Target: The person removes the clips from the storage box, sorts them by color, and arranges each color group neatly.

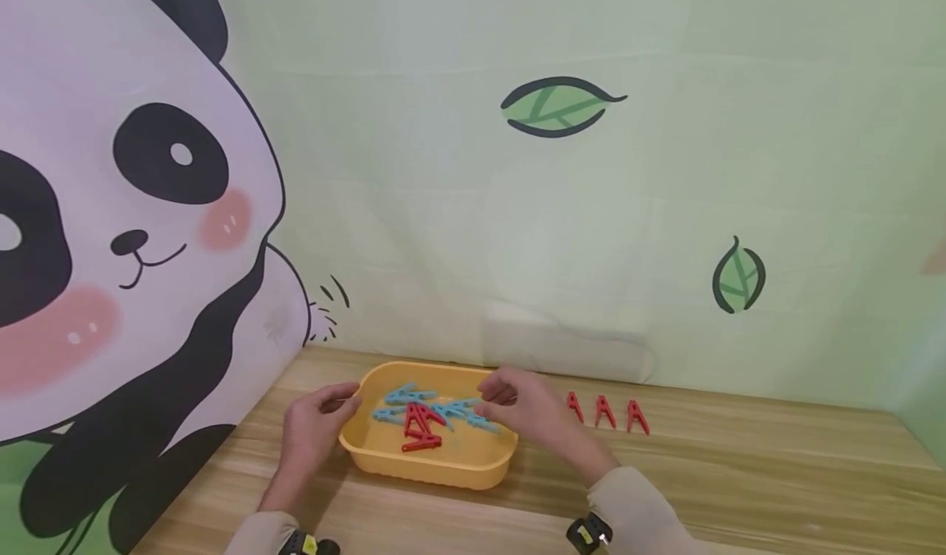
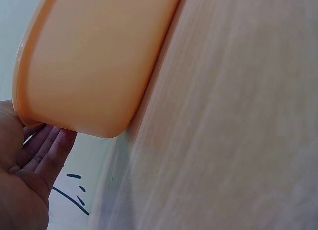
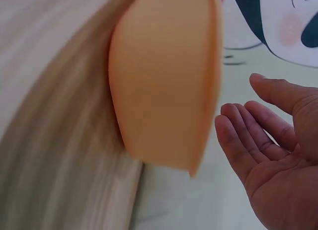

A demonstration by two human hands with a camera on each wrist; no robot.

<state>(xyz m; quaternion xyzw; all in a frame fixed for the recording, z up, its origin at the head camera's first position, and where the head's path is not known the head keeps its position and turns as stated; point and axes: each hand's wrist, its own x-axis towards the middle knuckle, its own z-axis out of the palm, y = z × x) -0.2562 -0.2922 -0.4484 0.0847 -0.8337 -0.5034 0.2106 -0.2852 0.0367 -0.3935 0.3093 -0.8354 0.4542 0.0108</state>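
A yellow plastic tub (image 1: 429,477) sits on the wooden table with several light-blue clothespins (image 1: 402,393) and red clothespins (image 1: 421,442) inside. My left hand (image 1: 314,424) holds the tub's left end, the thumb at the rim; in the left wrist view the fingers (image 2: 52,153) reach behind its outer wall. Over the tub's right end is my right hand (image 1: 525,403), with nothing in its grasp. The right wrist view shows its fingers (image 3: 233,140) loosely spread and apart from the rim. Part of the right rim is hidden behind this hand.
Three red clothespins (image 1: 604,412) stand in a row on the table (image 1: 776,473), right of the tub. Close behind the tub hangs a pale green backdrop (image 1: 414,210) printed with a panda and leaves. Both wrists carry strapped black devices.
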